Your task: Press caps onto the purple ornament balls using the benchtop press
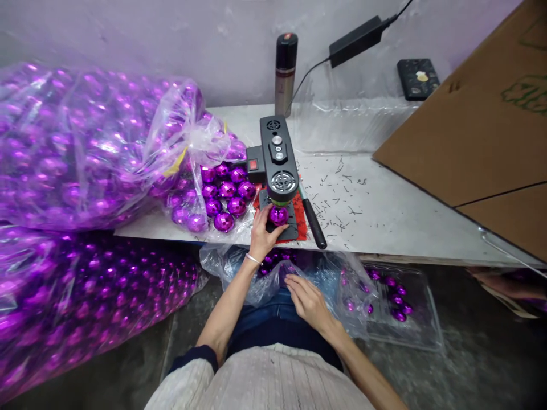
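My left hand (264, 234) is closed around a shiny purple faceted ball (278, 215), thumb and fingers on its sides. The ball sits under the head of a small black bench machine (277, 159) with round vents, buttons and a red switch. Its base rests on a red cloth (301, 219), and a black-handled lever (314, 222) slants down at its right. Over my lap, my right hand (308, 299) has its fingers stretched out, fingertips at the edge of a clear plastic bag (267, 293) holding more purple balls. Nothing shows clearly between those fingers.
Loose purple balls (226, 189) lie left of the machine beside a big tied bag (85, 154); another full bag (94, 307) hangs lower. A spray can (286, 74) stands behind. Cardboard (482, 125) leans at right. Dark scraps litter the tabletop (363, 210). A clear tray (419, 333) holds balls.
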Motion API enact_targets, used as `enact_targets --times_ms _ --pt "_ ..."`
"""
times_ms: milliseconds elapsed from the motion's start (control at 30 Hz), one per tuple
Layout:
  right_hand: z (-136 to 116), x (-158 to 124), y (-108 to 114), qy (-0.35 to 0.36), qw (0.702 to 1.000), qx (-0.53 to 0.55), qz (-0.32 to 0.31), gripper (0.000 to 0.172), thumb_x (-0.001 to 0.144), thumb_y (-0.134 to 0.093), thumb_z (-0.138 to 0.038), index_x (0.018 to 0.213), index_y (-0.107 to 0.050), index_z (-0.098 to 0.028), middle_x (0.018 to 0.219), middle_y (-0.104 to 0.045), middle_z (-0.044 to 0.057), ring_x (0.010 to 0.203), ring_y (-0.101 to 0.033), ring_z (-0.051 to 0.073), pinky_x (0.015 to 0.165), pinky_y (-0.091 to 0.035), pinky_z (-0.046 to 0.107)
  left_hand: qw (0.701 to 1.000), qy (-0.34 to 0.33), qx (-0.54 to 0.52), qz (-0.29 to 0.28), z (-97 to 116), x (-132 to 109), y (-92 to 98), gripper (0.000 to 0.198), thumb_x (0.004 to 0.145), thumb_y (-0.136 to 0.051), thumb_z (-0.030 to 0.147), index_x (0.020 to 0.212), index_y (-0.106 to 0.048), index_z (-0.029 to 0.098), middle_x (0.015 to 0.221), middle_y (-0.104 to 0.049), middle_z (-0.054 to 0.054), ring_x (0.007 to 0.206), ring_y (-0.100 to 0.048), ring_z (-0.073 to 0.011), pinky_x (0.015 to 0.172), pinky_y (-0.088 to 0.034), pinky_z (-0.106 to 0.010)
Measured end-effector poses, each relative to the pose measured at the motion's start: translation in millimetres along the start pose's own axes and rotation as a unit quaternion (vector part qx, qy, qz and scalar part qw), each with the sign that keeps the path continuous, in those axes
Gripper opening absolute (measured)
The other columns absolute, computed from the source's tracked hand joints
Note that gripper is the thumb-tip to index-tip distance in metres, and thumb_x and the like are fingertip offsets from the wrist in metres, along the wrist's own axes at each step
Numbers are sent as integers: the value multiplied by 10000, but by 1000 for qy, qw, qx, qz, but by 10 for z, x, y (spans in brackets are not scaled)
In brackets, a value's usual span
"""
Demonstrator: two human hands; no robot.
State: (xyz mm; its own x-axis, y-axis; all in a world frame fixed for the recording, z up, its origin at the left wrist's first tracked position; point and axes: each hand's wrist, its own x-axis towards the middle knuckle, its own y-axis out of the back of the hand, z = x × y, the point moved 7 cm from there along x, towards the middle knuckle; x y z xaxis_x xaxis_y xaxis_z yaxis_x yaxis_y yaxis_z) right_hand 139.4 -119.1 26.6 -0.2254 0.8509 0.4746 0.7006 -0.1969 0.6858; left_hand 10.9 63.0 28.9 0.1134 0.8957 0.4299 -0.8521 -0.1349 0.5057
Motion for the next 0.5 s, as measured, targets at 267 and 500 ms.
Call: enact_targets --times_ms 267,500 --pt "15 874 1070 67 959 -90 261 556 957 -620 -354 1470 -463 -206 1221 -697 152 989 -735 231 739 -676 384 1000 -13 12 -13 -28 19 -51 704 825 -795 499 1414 -551 199 1343 -675 -161 1299 -623 -318 1174 -430 -527" --pt "-323 1567 1096 159 953 -54 253 184 1007 -533 -390 1066 -617 -237 926 -724 53 838 -723 163 618 -592 285 1000 -19 1 -11 14 0 -51 694 846 -781 468 1434 -528 202 1351 -672 -160 1294 -630 -316 1177 -428 -553"
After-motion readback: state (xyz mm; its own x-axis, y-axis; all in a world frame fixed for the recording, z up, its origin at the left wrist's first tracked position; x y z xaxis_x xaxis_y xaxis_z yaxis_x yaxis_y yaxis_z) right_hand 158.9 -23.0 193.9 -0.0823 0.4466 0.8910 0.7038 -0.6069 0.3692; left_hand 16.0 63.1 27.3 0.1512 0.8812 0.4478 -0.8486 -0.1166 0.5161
